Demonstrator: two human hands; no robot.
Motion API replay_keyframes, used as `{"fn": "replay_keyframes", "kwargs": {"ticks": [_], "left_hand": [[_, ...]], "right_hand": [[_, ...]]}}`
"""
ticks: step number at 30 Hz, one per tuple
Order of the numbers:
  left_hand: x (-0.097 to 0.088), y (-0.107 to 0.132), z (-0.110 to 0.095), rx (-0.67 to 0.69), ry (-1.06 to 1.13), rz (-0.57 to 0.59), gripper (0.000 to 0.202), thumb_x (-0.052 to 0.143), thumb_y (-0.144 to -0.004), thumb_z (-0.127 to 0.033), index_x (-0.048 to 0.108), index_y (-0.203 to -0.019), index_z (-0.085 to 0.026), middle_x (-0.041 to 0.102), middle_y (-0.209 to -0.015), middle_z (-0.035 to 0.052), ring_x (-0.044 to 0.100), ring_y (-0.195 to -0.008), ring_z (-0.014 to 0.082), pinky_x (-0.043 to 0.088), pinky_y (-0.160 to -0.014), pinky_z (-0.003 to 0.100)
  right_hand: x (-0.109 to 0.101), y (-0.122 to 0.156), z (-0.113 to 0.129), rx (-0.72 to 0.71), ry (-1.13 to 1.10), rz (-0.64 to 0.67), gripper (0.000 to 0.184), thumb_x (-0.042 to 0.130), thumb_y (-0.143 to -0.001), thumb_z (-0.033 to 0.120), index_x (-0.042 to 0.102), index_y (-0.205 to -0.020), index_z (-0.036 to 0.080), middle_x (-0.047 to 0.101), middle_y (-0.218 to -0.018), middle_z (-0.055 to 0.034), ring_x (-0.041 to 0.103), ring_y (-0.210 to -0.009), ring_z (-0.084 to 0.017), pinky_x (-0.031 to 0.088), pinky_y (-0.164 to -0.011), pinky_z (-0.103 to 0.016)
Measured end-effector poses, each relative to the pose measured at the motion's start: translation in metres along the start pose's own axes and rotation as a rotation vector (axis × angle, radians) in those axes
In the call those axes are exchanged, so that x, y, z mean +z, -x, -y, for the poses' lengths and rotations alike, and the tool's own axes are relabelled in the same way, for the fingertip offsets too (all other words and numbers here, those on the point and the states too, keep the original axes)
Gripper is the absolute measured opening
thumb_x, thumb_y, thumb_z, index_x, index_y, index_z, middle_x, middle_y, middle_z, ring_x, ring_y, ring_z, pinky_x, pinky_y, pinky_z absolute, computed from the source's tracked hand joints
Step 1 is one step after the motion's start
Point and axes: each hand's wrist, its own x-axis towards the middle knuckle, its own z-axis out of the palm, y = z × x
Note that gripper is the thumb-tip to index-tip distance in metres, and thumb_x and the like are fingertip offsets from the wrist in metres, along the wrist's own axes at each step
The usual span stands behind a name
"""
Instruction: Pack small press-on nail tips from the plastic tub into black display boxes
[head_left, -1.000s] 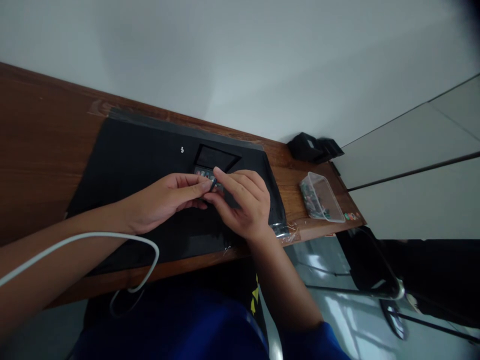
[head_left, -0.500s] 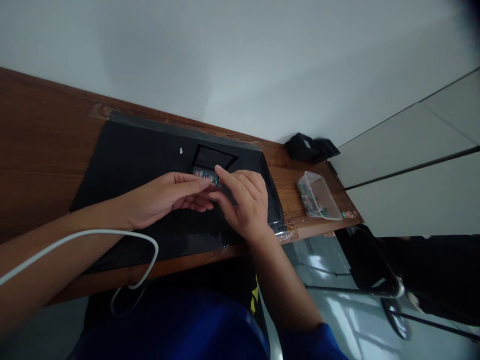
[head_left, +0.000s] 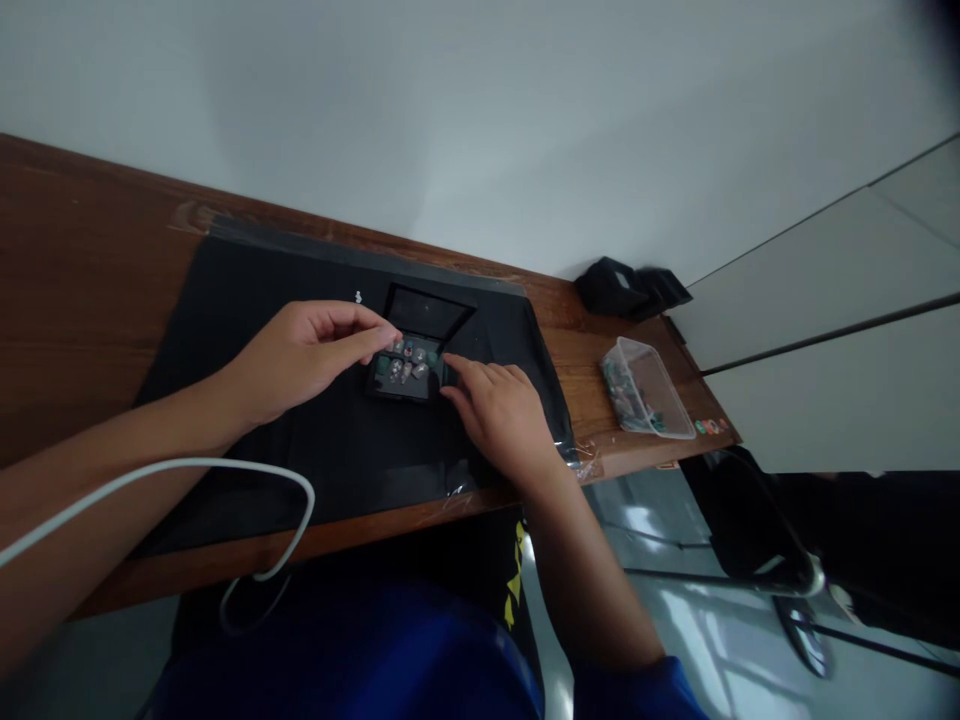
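A small black open box (head_left: 405,371) with several small coloured pieces in it lies on a black mat (head_left: 300,420), its lid (head_left: 427,312) standing open behind it. My left hand (head_left: 300,355) hovers at the box's left side, thumb and fingers pinched together at its rim; what they pinch is too small to make out. My right hand (head_left: 504,412) rests on the mat at the box's right edge, index finger touching the box, the other fingers curled under.
The mat lies on a brown wooden desk (head_left: 82,270) against a white wall. A clear plastic tub (head_left: 646,391) of small parts stands at the right end, a black object (head_left: 630,285) behind it. A white cable (head_left: 187,480) crosses my left forearm. A black chair (head_left: 750,530) is right.
My hands, which were pinched together over the box, have parted: the left moved up and left, the right dropped down and right. The box's contents now show.
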Motion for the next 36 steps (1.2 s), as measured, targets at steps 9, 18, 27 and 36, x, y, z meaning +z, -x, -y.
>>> {"fn": "replay_keyframes", "kwargs": {"ticks": [9, 18, 27, 36], "left_hand": [[0.0, 0.004, -0.004, 0.11, 0.048, 0.004, 0.028, 0.082, -0.091, -0.059, 0.085, -0.089, -0.031, 0.073, -0.082, 0.001, 0.06, -0.076, 0.0191, 0.051, -0.076, 0.035], [-0.001, 0.002, 0.013, 0.471, -0.578, 0.182, 0.036, 0.074, -0.094, -0.062, 0.088, -0.109, -0.032, 0.079, -0.114, 0.0065, 0.065, -0.115, 0.0321, 0.041, -0.121, 0.055], [-0.008, -0.002, 0.028, 0.408, -0.697, 0.176, 0.046, 0.065, -0.098, -0.07, 0.086, -0.121, -0.036, 0.075, -0.135, 0.0087, 0.054, -0.137, 0.0404, 0.035, -0.123, 0.064], [-0.01, -0.003, 0.034, 0.384, -0.727, 0.192, 0.049, 0.061, -0.098, -0.073, 0.087, -0.122, -0.038, 0.074, -0.142, 0.0076, 0.049, -0.141, 0.0403, 0.032, -0.126, 0.064]], "right_hand": [[0.003, -0.004, 0.008, 0.032, -0.014, 0.098, 0.042, 0.052, -0.119, 0.035, 0.063, -0.155, 0.017, 0.085, -0.126, -0.0124, 0.08, -0.11, -0.027, 0.051, -0.091, -0.039], [-0.001, -0.007, 0.01, 0.031, -0.023, 0.131, 0.04, 0.054, -0.118, 0.037, 0.065, -0.151, 0.016, 0.085, -0.123, -0.0126, 0.081, -0.11, -0.029, 0.05, -0.091, -0.039], [-0.004, -0.009, 0.011, -0.004, -0.102, 0.169, 0.039, 0.055, -0.118, 0.033, 0.064, -0.152, 0.016, 0.084, -0.13, -0.0135, 0.08, -0.117, -0.028, 0.052, -0.094, -0.039], [-0.005, -0.009, 0.006, -0.025, -0.167, 0.184, 0.039, 0.054, -0.118, 0.028, 0.062, -0.155, 0.017, 0.083, -0.134, -0.0118, 0.08, -0.118, -0.027, 0.053, -0.095, -0.039]]}}
